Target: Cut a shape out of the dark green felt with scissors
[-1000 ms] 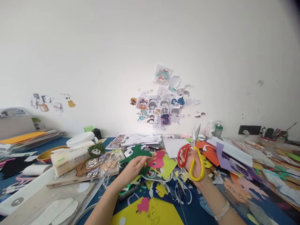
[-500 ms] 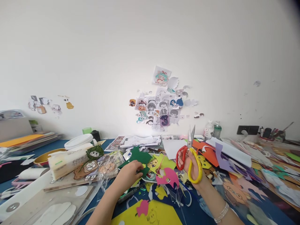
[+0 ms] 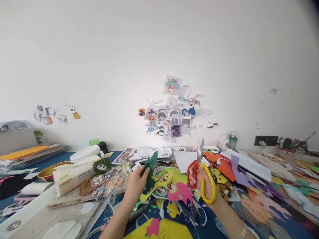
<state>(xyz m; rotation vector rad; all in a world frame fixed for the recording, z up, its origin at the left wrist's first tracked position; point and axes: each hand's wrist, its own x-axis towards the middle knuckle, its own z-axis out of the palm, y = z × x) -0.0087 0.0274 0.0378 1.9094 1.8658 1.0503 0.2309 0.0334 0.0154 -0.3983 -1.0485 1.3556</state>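
My left hand pinches a piece of dark green paper, turned so it shows narrow and upright. In my right hand is a pair of scissors with one red and one yellow handle, its blades pointing up and nearly together. Between the hands lies a white-rimmed tray with cartoon cutouts in it. Yellow-green scraps and a pink paper scrap lie over the tray's right side. Below, a yellow sheet carries a smaller pink piece.
At left are a tissue pack, a yellow bowl and a white lid. Orange paper and purple paper lie right of the scissors. Two bottles stand by the wall, where paper drawings are stuck.
My left hand has lifted the green paper and turned it from flat to upright, uncovering the tray beneath. My right hand with the scissors has barely moved. The view has shifted slightly.
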